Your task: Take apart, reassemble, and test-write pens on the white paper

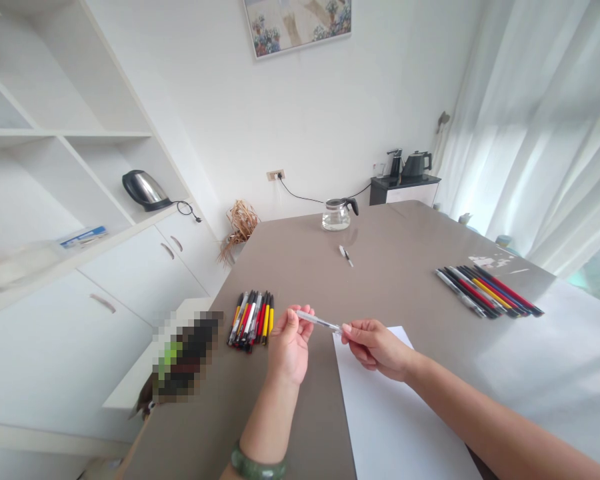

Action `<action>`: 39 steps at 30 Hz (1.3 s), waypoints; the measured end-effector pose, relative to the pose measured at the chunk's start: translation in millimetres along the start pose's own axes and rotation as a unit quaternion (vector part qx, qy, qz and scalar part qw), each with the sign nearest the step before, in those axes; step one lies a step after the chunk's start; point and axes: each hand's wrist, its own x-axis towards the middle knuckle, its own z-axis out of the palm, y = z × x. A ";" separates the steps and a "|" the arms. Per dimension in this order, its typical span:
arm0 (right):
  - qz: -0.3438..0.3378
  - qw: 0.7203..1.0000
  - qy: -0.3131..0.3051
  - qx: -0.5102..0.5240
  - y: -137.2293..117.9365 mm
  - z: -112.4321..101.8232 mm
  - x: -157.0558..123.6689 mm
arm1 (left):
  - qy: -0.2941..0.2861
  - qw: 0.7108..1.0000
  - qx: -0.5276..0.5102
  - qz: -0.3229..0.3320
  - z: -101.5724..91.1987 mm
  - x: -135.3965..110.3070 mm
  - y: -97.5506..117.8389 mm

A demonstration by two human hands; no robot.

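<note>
A clear-barrelled pen (320,321) is held level between both hands above the table. My left hand (291,340), palm turned up, pinches its left end between thumb and fingers. At the other end, the thumb and fingers of my right hand (377,347) grip the tip part. Below the right hand lies a white sheet of paper (385,413), partly covered by the hand and forearm. Beside my left hand is a pile of pens (251,320) in black, red, yellow and white. A second group of pens (487,291) lies side by side at the table's right.
Toward the far end of the brown table (300,267) lies a small pen-like piece (346,256), with a glass teapot (337,215) behind it. A low stand with a dark kettle (417,164) is at the back. White cabinets (115,320) line the left, curtains the right.
</note>
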 end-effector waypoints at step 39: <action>-0.172 0.911 0.232 0.294 -31.1 -66.1 -9.8 | -0.489 0.564 0.666 0.023 15.0 -51.4 -32.1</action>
